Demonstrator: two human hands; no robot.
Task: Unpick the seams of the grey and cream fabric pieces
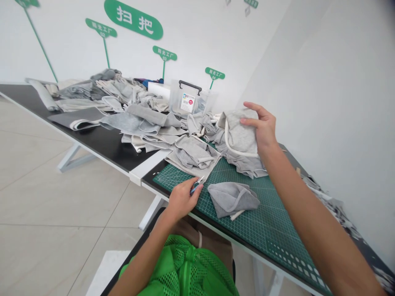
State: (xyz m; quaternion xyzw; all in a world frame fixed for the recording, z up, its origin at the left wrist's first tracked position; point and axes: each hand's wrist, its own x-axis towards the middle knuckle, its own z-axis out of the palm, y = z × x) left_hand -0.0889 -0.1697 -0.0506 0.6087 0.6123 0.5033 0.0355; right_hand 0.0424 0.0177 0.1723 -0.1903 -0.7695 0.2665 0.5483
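Observation:
My left hand point(184, 199) is closed round a small tool with a blue handle and metal tips point(199, 181), over the near edge of the green cutting mat point(268, 222). My right hand point(264, 127) is raised at the right and pinches a light grey cloth piece with a white edge point(240, 133) above a heap of grey cloth point(247, 164). A folded grey cloth piece point(233, 198) lies by itself on the mat, right of my left hand. Another crumpled grey piece point(196, 151) rests on a flat cloth at the mat's far left.
Grey cloth piles point(123, 92) cover much of the black table point(114, 149) at the left. Behind stands a clear plastic box point(188, 98) with a dark handle. Cloth scraps point(331, 203) lie along the right edge, near the wall.

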